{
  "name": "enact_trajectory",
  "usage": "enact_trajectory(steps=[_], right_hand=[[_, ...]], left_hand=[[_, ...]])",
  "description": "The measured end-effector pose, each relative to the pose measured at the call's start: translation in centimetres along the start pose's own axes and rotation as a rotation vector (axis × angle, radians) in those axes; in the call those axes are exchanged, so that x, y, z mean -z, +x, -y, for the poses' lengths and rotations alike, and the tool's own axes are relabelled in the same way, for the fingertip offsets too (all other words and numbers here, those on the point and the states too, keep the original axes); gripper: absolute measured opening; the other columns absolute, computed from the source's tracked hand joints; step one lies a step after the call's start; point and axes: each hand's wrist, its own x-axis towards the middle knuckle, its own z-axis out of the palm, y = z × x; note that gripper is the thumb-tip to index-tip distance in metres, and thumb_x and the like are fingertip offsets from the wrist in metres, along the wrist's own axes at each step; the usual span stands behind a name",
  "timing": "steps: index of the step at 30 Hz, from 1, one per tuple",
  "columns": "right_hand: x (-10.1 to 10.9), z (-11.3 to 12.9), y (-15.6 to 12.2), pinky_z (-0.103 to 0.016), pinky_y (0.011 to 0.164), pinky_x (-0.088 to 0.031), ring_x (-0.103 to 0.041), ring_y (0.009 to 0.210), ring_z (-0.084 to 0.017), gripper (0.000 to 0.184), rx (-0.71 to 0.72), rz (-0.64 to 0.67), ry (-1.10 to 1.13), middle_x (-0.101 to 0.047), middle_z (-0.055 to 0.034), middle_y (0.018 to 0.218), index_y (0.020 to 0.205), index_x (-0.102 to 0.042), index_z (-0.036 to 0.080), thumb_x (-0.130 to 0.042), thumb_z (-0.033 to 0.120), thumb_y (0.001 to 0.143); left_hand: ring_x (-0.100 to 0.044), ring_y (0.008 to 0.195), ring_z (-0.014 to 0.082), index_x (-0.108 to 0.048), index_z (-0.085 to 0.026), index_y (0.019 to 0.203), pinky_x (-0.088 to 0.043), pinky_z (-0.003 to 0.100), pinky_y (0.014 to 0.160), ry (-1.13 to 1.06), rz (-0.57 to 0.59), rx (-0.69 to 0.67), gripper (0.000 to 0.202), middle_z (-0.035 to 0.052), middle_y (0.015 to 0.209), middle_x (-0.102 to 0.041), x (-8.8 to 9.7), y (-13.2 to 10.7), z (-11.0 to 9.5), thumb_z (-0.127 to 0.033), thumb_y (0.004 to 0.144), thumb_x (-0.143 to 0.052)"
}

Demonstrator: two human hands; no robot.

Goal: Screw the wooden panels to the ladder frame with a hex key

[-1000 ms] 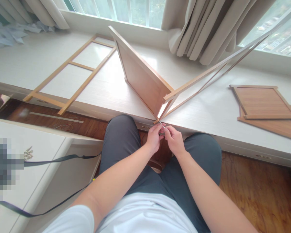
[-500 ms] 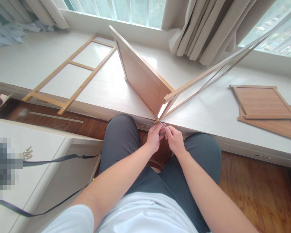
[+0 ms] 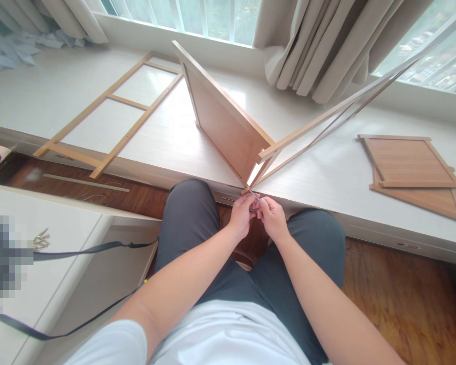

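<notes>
At the near lower corner of a brown wooden panel (image 3: 228,114), my two hands meet just past the ledge's front edge. My right hand (image 3: 272,217) is closed in a pinch on a thin metal rod (image 3: 254,194), seemingly a hex key, whose far end points at the panel's corner. Closed close beside it, my left hand (image 3: 241,215) has its fingertips by the rod; what they hold is hidden. The panel stands tilted on its edge. A long wooden frame (image 3: 311,121) joins it near this corner and slants up to the right.
A ladder-like wooden frame (image 3: 127,139) lies on the white ledge (image 3: 167,137) at left, overhanging its edge. Two smaller wooden panels (image 3: 406,159) overlap at right. Curtains (image 3: 327,45) hang behind. A black strap (image 3: 95,249) trails from the white surface at lower left.
My fingers have shifted very slightly around the metal rod. The panel and frames hold their places, apart from a slight shift of the view.
</notes>
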Motion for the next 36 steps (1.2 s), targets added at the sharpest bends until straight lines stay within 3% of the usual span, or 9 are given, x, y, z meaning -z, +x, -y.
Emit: enact_trajectory(steps=[6, 16, 22, 28, 36], right_hand=[[0.4, 0.8, -0.5, -0.028, 0.064, -0.042, -0.054, 0.061, -0.015, 0.034, 0.074, -0.008, -0.139, -0.064, 0.0013, 0.068, 0.084, -0.066, 0.023, -0.054, 0.049, 0.101], [0.0, 0.4, -0.4, -0.027, 0.066, -0.045, -0.058, 0.066, -0.016, 0.035, 0.116, -0.064, -0.193, -0.068, 0.0002, 0.075, 0.085, -0.068, 0.022, -0.052, 0.048, 0.102], [-0.2, 0.4, -0.1, -0.026, 0.061, -0.037, -0.046, 0.059, -0.014, 0.037, 0.134, -0.101, -0.3, -0.054, 0.0029, 0.062, 0.071, -0.06, 0.022, -0.052, 0.045, 0.099], [-0.9, 0.8, -0.3, -0.028, 0.066, -0.029, -0.05, 0.067, -0.016, 0.024, 0.133, -0.184, -0.452, -0.064, -0.0033, 0.077, 0.076, -0.062, 0.021, -0.054, 0.034, 0.096], [-0.6, 0.5, -0.3, -0.029, 0.068, -0.044, -0.062, 0.067, -0.019, 0.03, 0.134, -0.028, -0.271, -0.069, -0.0024, 0.075, 0.094, -0.067, 0.024, -0.051, 0.048, 0.102]], left_hand=[[-0.05, 0.065, 0.0103, -0.075, -0.016, 0.085, -0.04, 0.022, 0.055, -0.024, -0.021, 0.006, 0.027, -0.0012, 0.07, -0.055, -0.1, -0.3, -0.5, -0.037, 0.071, -0.085], [-0.052, 0.065, 0.01, -0.075, -0.016, 0.085, -0.041, 0.021, 0.058, -0.042, -0.038, 0.018, 0.025, -0.0009, 0.071, -0.057, 0.0, 0.0, -0.2, -0.034, 0.071, -0.085], [-0.054, 0.067, 0.0106, -0.075, -0.016, 0.084, -0.042, 0.021, 0.059, -0.053, -0.039, 0.025, 0.024, -0.0002, 0.072, -0.06, 0.0, 0.0, -0.2, -0.033, 0.07, -0.085], [-0.055, 0.067, 0.0103, -0.075, -0.016, 0.085, -0.044, 0.022, 0.061, -0.078, -0.037, 0.023, 0.028, -0.0013, 0.072, -0.06, -0.1, -0.2, -0.5, -0.035, 0.069, -0.086], [-0.059, 0.071, 0.0118, -0.074, -0.015, 0.085, -0.044, 0.022, 0.059, -0.089, -0.043, 0.017, 0.029, 0.0009, 0.079, -0.064, 0.1, -0.1, -0.6, -0.035, 0.069, -0.087]])
